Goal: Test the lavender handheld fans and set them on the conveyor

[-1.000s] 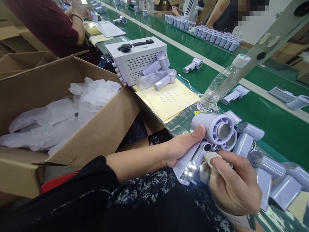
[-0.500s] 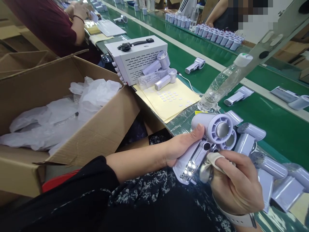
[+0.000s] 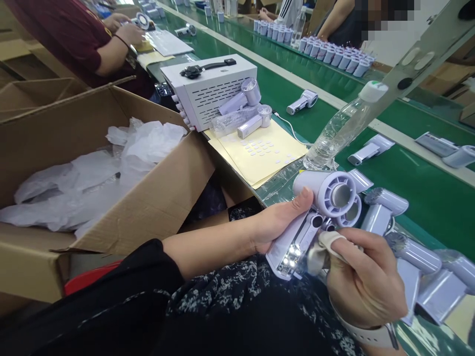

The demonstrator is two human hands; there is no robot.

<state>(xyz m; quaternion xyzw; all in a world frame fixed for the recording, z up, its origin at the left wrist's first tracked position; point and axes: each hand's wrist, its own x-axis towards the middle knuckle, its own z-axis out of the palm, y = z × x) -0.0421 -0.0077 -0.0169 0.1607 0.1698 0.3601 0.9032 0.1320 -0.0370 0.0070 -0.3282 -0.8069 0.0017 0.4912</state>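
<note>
The small lilac handheld fan (image 3: 315, 212) sits low and right of centre, over my lap at the near edge of the green belt (image 3: 426, 193), its round head at twelve o'clock and its lit handle end pointing down to about seven o'clock. My left hand (image 3: 276, 225) comes in from nine o'clock, forearm level across my body, fingers curled under the handle and thumb laid along the top against the barrel, so it is closed around the fan. My right hand (image 3: 365, 284) rises from five o'clock, wrist bent back, fingers half curled; its forefinger wears a pale cloth (image 3: 322, 247) and presses that against the handle just below the head. At three o'clock of the fan lies a heap of like fans (image 3: 411, 247), touching one another. At twelve o'clock a clear bottle (image 3: 339, 128) leans. At ten o'clock lie yellow sticker sheets (image 3: 260, 151) and a white vented box (image 3: 208, 89); at nine o'clock an open carton (image 3: 148, 198) of plastic bags.
</note>
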